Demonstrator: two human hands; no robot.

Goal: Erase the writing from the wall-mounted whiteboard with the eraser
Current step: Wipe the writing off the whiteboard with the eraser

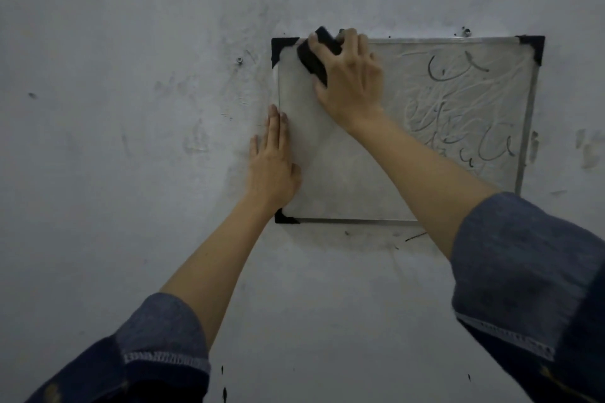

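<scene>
Black blocky eraser [317, 54] in right hand [352, 82], smudged whiteboard [353, 180]

A whiteboard [360, 180] with black corner caps hangs on a scuffed grey wall [114, 91], its left part wiped to a pale haze while dark scrawled writing [458, 114] and smeared streaks cover its right part. The right hand [350, 82], its blue sleeve pushed up the forearm, presses a black eraser [316, 54] against the board near the upper left corner, fingers wrapped over the block. The left hand [273, 160] lies flat with fingers together and pointing up, resting across the board's left edge just above the lower left corner cap.
</scene>
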